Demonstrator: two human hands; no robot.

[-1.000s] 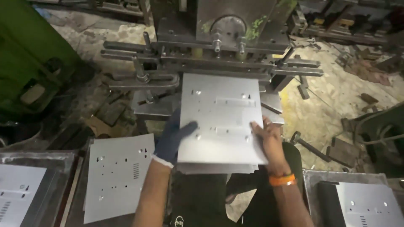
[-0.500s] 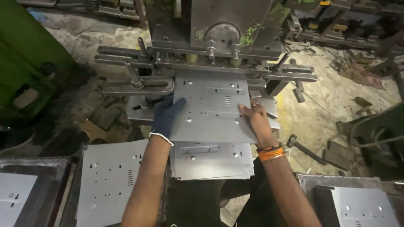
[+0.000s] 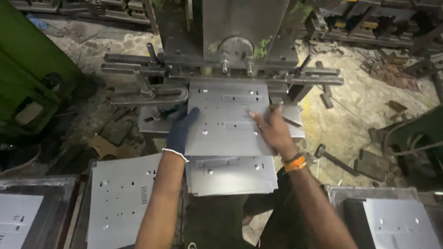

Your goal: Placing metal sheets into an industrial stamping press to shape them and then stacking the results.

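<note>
A grey punched metal sheet (image 3: 226, 120) lies flat on the bed of a press machine (image 3: 240, 41), its far edge under the tooling. My left hand (image 3: 181, 130), in a dark blue glove, presses on the sheet's left edge. My right hand (image 3: 272, 129), bare with an orange wristband, rests flat on the sheet's right side. Just below them, a stack of similar sheets (image 3: 233, 174) sits on my lap side of the machine.
More punched sheets lie at the lower left (image 3: 120, 198), far left (image 3: 18, 216) and lower right (image 3: 399, 223). A green machine body (image 3: 27, 78) stands at left. Scrap metal and tools litter the floor on the right (image 3: 355, 161).
Both hands have pushed the sheet forward, away from me, so its far edge now lies under the press tooling. The stack beneath has come into view.
</note>
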